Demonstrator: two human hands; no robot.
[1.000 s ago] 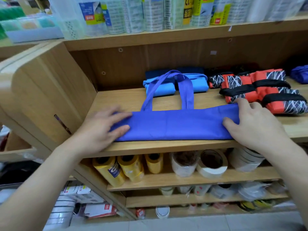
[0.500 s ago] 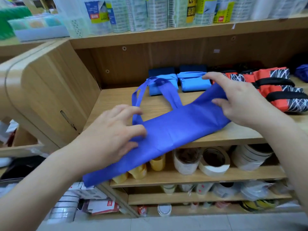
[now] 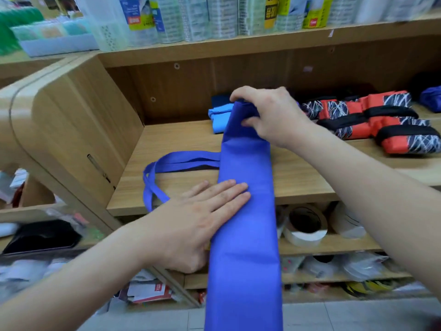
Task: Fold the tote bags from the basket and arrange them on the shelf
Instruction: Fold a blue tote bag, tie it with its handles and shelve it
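A blue tote bag (image 3: 245,235), folded into a long narrow strip, lies front to back across the wooden shelf (image 3: 186,144) and hangs down over its front edge. Its handles (image 3: 167,163) trail off to the left on the shelf board. My right hand (image 3: 269,115) grips the strip's far end, fingers curled round the fabric. My left hand (image 3: 200,218) lies flat with straight fingers on the strip's left edge at the shelf's front. Folded light blue bags (image 3: 218,120) sit behind, partly hidden by the strip.
Folded orange and black patterned bags (image 3: 377,120) fill the shelf's right side, with another blue bag (image 3: 430,99) at far right. Tape rolls (image 3: 305,228) stand on the shelf below. Packaged goods (image 3: 214,17) line the top shelf. A wooden side panel (image 3: 78,130) bounds the left.
The strip lay sideways along the shelf front, then was swung round to point away from me. My right hand carried one end to the back; my left hand shifted onto the strip's edge.
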